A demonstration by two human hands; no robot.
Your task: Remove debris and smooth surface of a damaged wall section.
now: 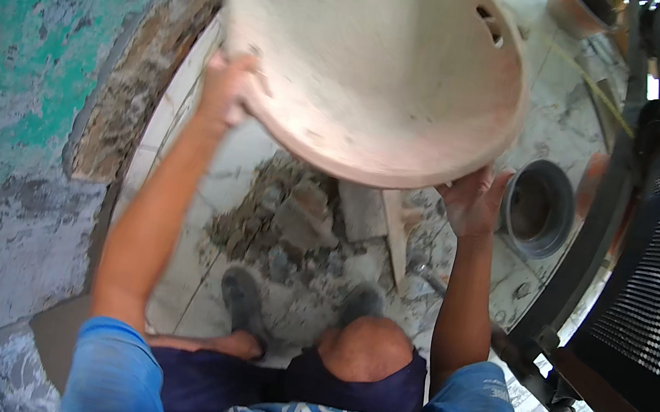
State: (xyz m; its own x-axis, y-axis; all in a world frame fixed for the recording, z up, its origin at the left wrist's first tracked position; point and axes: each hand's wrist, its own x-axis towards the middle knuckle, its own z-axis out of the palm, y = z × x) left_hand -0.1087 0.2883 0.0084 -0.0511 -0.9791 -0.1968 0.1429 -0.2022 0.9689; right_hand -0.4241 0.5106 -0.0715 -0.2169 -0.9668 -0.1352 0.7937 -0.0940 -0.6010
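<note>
A large, shallow, pale round basin (373, 64) with a slotted opening near its right rim is raised in front of me, tilted. My left hand (227, 91) grips its rim on the left, slightly blurred. My right hand (473, 196) holds the lower right edge from beneath, partly hidden by it. Below the basin, a pile of broken mortar and rubble (275, 214) lies between flat board pieces (395, 235) and my feet.
A peeling green-and-white wall (41, 40) with a chipped strip (142, 67) runs along the left. On the right stand a grey bucket (534, 238) and a black metal frame with perforated panel (655, 263). Another container (576, 11) sits at the back on the tiled floor.
</note>
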